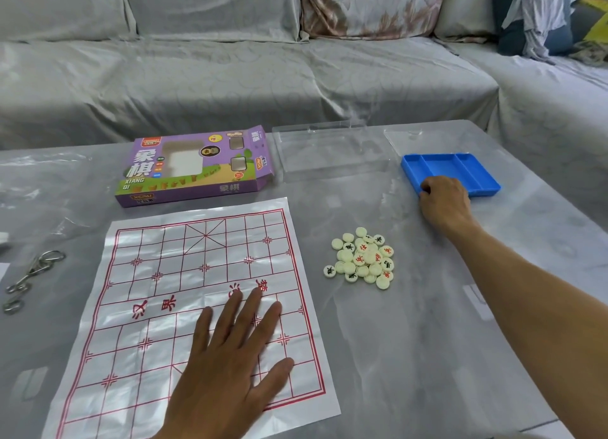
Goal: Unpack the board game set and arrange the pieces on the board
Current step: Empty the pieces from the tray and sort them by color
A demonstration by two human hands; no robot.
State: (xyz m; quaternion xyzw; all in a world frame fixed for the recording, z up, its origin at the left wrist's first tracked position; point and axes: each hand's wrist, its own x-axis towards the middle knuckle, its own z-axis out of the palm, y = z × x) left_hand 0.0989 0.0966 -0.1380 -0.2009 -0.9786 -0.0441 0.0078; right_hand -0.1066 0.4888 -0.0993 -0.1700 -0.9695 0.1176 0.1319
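Gripping the near left corner of the blue tray [460, 165], the right hand [444, 202] has its fingers curled over the rim at the right of the frame. Left hand [230, 356] lies flat with straight, spread fingers, pressing on the paper board [148, 307], which is spread across the lower left of the desk [427, 340]; this grip holds nothing.

A heap of pale round pieces [365, 257], some marked in red and some in black, sits on the bare desk just right of the board, between the board and the right forearm, below the tray. None of them lies on the board.

At the upper left of the board rests the purple game box [194, 169], its right end flap open. A clear plastic lid [329, 152] lies between box and tray. Metal ring puzzles [29, 274] lie at the left edge. Behind the desk stands a grey covered sofa [230, 77].
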